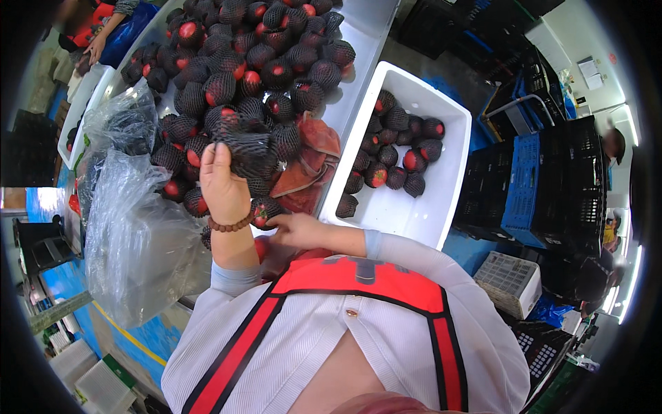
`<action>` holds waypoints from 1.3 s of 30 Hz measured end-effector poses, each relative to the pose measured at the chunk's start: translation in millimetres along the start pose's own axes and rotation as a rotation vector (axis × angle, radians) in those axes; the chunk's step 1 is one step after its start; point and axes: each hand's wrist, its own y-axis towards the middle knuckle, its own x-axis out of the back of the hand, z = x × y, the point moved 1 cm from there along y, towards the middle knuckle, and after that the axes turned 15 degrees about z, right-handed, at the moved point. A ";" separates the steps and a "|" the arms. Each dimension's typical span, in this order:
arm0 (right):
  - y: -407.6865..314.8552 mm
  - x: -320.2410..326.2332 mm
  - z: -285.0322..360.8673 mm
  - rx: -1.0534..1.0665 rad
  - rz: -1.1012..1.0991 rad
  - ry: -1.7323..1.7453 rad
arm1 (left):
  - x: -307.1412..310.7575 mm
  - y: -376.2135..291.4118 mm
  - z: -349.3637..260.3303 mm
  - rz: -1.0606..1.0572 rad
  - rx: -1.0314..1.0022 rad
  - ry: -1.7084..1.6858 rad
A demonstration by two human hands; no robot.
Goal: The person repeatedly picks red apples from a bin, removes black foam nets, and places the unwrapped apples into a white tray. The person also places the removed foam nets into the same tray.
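My left hand (pixel 222 178), with a beaded bracelet at the wrist, is raised over the pile, its fingers against a blurred black foam net (pixel 253 150). Whether it grips a net or a netted fruit, I cannot tell. Low at the table's near edge, my right hand (pixel 296 230) has its fingertips on a red fruit in a black net (pixel 265 211). Many red fruits in black nets (pixel 220 88) cover the metal table (pixel 357 54). An orange-red cloth (pixel 310 160) lies between the pile and a white foam box (pixel 414 217), which holds several netted fruits (pixel 395 119).
Clear plastic bags (pixel 139 227) hang over the table's left side. Another white box (pixel 85 114) stands beyond them, near a person (pixel 103 31) in a red apron. Stacked black and blue crates (pixel 522 181) rise at the right, with a grey crate (pixel 507 277) below.
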 end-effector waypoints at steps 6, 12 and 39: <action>-67.5 81.4 -122.3 0.184 -0.874 0.443 | 2.0 -0.4 53.6 -0.007 0.224 0.105; -125.2 121.3 -212.1 -0.614 -0.675 -0.552 | 23.1 11.4 98.5 0.085 0.394 0.263; -106.0 89.9 -237.7 -0.759 -0.086 -0.736 | -38.8 -58.1 201.8 0.936 0.981 0.457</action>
